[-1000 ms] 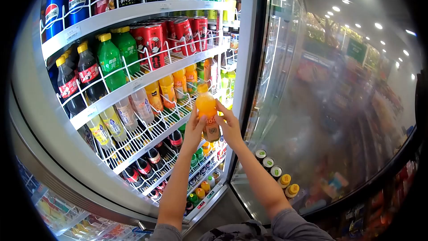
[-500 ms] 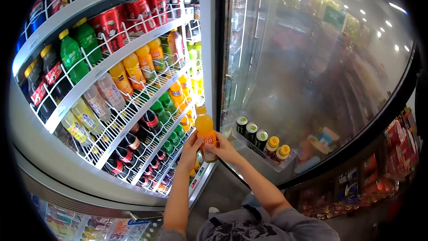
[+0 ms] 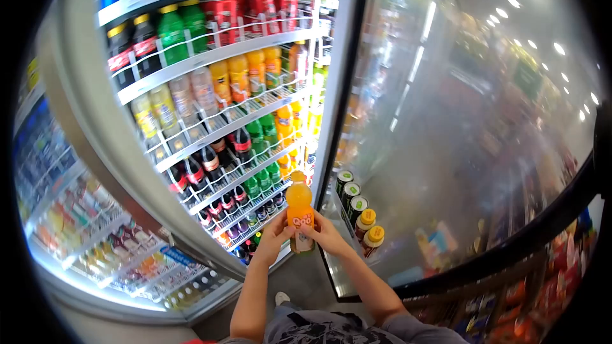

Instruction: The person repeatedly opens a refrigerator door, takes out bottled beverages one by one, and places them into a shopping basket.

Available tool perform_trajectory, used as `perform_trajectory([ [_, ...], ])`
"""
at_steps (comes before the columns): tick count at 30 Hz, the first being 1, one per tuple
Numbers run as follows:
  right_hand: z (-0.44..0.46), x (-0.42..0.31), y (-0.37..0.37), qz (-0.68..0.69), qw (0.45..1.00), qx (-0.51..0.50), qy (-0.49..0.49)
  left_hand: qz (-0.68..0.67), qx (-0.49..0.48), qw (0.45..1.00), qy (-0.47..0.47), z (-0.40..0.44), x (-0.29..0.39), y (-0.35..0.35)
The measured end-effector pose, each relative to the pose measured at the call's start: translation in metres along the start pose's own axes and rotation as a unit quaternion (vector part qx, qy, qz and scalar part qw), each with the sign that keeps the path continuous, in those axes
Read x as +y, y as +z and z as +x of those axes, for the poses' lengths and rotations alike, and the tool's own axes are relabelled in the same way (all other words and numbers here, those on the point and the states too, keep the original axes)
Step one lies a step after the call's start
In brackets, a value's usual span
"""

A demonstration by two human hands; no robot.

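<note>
An orange drink bottle [image 3: 298, 200] stands upright between my two hands, its label facing me. My left hand [image 3: 275, 237] grips its lower left side, and my right hand [image 3: 326, 234] closes on the lower right, with both thumbs over the label. Some fingers are hidden behind the bottle. Just beyond it is the open drinks fridge [image 3: 210, 57], with shelves of soda bottles and red cans [image 3: 223, 19]. Similar orange bottles [image 3: 285, 124] line a shelf behind the held one.
The glass fridge door [image 3: 459, 140] is swung open on the right. Its door bin carries dark cans [image 3: 352, 194] and yellow-capped bottles [image 3: 373, 236]. Another lit fridge [image 3: 95, 229] stands at the left, and packaged goods [image 3: 516, 306] fill racks at lower right.
My view has swung left, bringing more of the left fridge into sight. The bottle stays in both hands and now sits a little lower in view and more upright.
</note>
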State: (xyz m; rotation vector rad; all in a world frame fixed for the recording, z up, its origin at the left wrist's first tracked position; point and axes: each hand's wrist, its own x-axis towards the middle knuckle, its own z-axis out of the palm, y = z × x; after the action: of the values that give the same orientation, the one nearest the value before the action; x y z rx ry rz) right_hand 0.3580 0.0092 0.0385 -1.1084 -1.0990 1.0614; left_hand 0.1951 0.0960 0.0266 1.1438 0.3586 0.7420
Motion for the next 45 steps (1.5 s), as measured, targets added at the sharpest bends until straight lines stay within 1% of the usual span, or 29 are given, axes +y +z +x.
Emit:
perform_trajectory([
  [1, -0.007, 0.002, 0.001, -0.005, 1.0, -0.025, -0.001, 0.016, -0.003, 1.0, 0.007, -0.012, 0.002, 0.007],
  [2, -0.014, 0.003, 0.003, 0.011, 0.999, -0.037, 0.006, 0.023, 0.024, 0.999, -0.001, -0.026, 0.005, 0.014],
  [4, -0.019, 0.004, 0.011, 0.025, 0.997, -0.068, 0.017, 0.017, 0.072, 0.997, 0.02, -0.048, 0.001, 0.019],
  [5, -0.019, 0.009, 0.024, 0.046, 0.997, -0.057, 0.006, 0.013, 0.101, 0.994, 0.025, -0.061, -0.003, 0.02],
  [6, -0.021, 0.017, 0.041, 0.071, 0.996, -0.045, -0.001, 0.035, 0.17, 0.982, 0.073, -0.07, -0.026, 0.01],
  [7, -0.027, 0.019, 0.059, 0.098, 0.995, -0.035, -0.003, -0.004, 0.209, 0.975, 0.073, -0.086, -0.012, 0.019],
  [8, -0.032, 0.02, 0.077, 0.131, 0.99, -0.044, 0.03, 0.01, 0.245, 0.965, 0.096, -0.101, -0.016, 0.011],
  [9, -0.036, 0.022, 0.093, 0.113, 0.991, -0.061, 0.031, 0.025, 0.281, 0.952, 0.118, -0.118, -0.02, 0.002],
  [10, -0.042, 0.023, 0.107, 0.112, 0.988, -0.097, 0.034, 0.089, 0.305, 0.94, 0.126, -0.138, -0.017, -0.006],
  [11, -0.046, 0.023, 0.121, 0.109, 0.985, -0.132, 0.032, 0.092, 0.328, 0.931, 0.13, -0.162, -0.012, -0.011],
  [13, -0.055, 0.028, 0.145, 0.111, 0.974, -0.193, 0.045, 0.173, 0.352, 0.912, 0.121, -0.201, -0.003, -0.017],
  [14, -0.061, 0.028, 0.153, 0.108, 0.966, -0.23, 0.054, 0.113, 0.361, 0.92, 0.1, -0.218, -0.003, -0.017],
  [15, -0.065, 0.032, 0.164, 0.104, 0.961, -0.25, 0.055, 0.111, 0.377, 0.913, 0.111, -0.233, 0.001, -0.017],
  [17, -0.074, 0.04, 0.184, 0.065, 0.953, -0.285, 0.083, 0.039, 0.38, 0.921, 0.08, -0.263, 0.013, -0.014],
  [20, -0.077, 0.062, 0.215, 0.069, 0.932, -0.338, 0.111, 0.057, 0.38, 0.92, 0.081, -0.3, 0.007, -0.045],
  [22, -0.08, 0.058, 0.24, 0.09, 0.912, -0.37, 0.151, 0.065, 0.378, 0.921, 0.071, -0.324, 0.029, -0.048],
  [25, -0.074, 0.074, 0.287, 0.098, 0.888, -0.42, 0.158, 0.079, 0.41, 0.908, 0.036, -0.362, 0.049, -0.071],
  [27, -0.077, 0.067, 0.32, 0.098, 0.869, -0.457, 0.16, 0.089, 0.434, 0.895, 0.051, -0.39, 0.057, -0.086],
  [30, -0.089, 0.058, 0.369, 0.115, 0.834, -0.509, 0.179, 0.097, 0.478, 0.871, 0.064, -0.435, 0.074, -0.09],
  [32, -0.095, 0.066, 0.402, 0.113, 0.822, -0.531, 0.173, 0.09, 0.507, 0.854, 0.07, -0.461, 0.081, -0.095],
  [33, -0.099, 0.075, 0.417, 0.124, 0.811, -0.546, 0.17, 0.108, 0.538, 0.833, 0.069, -0.475, 0.082, -0.095],
  [35, -0.112, 0.09, 0.444, 0.125, 0.782, -0.582, 0.182, 0.093, 0.545, 0.828, 0.092, -0.51, 0.063, -0.108],
  [37, -0.129, 0.094, 0.471, 0.107, 0.75, -0.622, 0.197, 0.099, 0.586, 0.798, 0.099, -0.538, 0.061, -0.097],
  [39, -0.148, 0.107, 0.498, 0.102, 0.719, -0.66, 0.194, 0.147, 0.632, 0.756, 0.089, -0.565, 0.057, -0.085],
  [41, -0.168, 0.115, 0.521, 0.087, 0.682, -0.696, 0.209, 0.14, 0.67, 0.723, 0.09, -0.593, 0.051, -0.075],
  [43, -0.186, 0.111, 0.54, 0.049, 0.645, -0.739, 0.187, 0.026, 0.692, 0.716, 0.088, -0.617, 0.041, -0.068],
  [44, -0.194, 0.109, 0.548, 0.029, 0.644, -0.742, 0.182, 0.04, 0.707, 0.695, 0.127, -0.625, 0.033, -0.067],
  [45, -0.201, 0.116, 0.556, 0.024, 0.63, -0.753, 0.188, 0.031, 0.718, 0.683, 0.132, -0.634, 0.021, -0.07],
])
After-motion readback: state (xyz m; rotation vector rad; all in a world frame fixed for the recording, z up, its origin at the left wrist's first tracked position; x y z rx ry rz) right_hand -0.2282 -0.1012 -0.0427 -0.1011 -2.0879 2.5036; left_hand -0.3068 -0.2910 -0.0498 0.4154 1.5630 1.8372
